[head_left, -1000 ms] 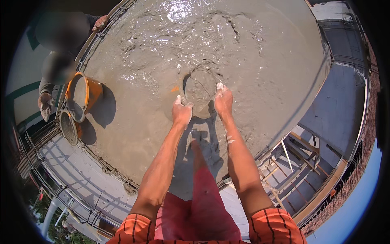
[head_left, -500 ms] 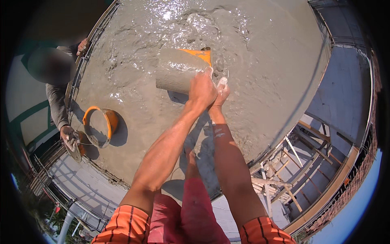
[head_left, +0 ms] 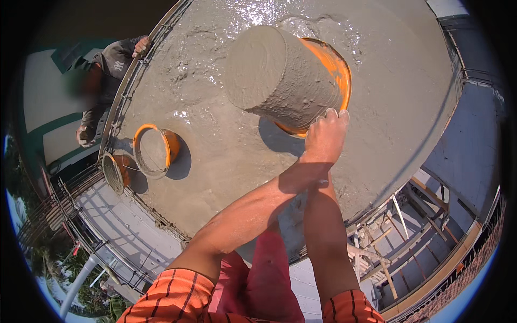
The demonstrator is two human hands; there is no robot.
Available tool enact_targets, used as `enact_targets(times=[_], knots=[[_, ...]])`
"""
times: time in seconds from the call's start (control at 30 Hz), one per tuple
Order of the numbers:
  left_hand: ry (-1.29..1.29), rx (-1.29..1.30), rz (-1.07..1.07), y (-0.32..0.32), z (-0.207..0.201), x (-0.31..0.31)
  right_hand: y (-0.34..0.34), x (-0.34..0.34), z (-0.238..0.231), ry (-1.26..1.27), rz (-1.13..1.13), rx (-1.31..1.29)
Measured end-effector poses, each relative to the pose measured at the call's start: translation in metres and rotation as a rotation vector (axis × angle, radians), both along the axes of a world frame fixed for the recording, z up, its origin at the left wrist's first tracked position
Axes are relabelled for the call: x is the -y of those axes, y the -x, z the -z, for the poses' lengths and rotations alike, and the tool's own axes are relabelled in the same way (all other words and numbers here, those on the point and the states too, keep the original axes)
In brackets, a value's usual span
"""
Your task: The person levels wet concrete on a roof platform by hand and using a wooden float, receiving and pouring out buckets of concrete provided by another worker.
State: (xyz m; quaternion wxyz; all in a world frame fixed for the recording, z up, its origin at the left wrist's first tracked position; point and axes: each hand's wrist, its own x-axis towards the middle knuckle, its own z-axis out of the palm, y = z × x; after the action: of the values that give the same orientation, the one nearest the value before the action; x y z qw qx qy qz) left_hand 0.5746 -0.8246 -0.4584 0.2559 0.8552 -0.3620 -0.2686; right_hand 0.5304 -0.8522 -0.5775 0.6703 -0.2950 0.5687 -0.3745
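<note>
A large orange bucket point(head_left: 309, 81), its outside coated in wet grey concrete, is tipped over the slab. Its base points up and left, and the orange rim is at the right. My left hand point(head_left: 326, 134) is closed on the near side of this rim, with the forearm crossing over my right one. My right hand is mostly hidden behind the left hand and wrist, so its fingers cannot be made out. Wet concrete point(head_left: 388, 97) spreads under and around the bucket.
Two more orange buckets, one upright-looking bucket point(head_left: 171, 146) and one edge bucket point(head_left: 125, 168), stand at the left. A co-worker's hand point(head_left: 141, 47) rests on the left formwork edge point(head_left: 121, 89). Timber framing point(head_left: 398, 242) lies below the slab's right edge.
My hands have swung the bucket up and right, turning its base toward me. The co-worker's lower hand has left the edge bucket and moved up.
</note>
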Motion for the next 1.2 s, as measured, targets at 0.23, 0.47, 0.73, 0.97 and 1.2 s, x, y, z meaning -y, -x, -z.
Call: enact_targets(times=[0.23, 0.47, 0.73, 0.97, 1.2], knots=[[0.074, -0.336, -0.566, -0.051, 0.016, -0.142, 0.033, -0.012, -0.006, 0.33, -0.506, -0.354], [0.003, -0.78, -1.224, 0.001, 0.04, -0.414, -0.009, -0.178, -0.044, 0.393, -1.089, -0.397], [0.579, -0.628, -1.638, 0.017, -0.087, -0.68, -0.103, -0.373, -0.015, 0.576, -1.462, -0.42], [1.082, -0.433, -1.723, -0.083, -0.022, -0.816, -0.203, -0.475, -0.014, 0.682, -1.714, -0.187], [1.233, -0.375, -1.88, -0.196, 0.113, -0.885, -0.213, -0.515, -0.005, 0.67, -1.636, -0.17]])
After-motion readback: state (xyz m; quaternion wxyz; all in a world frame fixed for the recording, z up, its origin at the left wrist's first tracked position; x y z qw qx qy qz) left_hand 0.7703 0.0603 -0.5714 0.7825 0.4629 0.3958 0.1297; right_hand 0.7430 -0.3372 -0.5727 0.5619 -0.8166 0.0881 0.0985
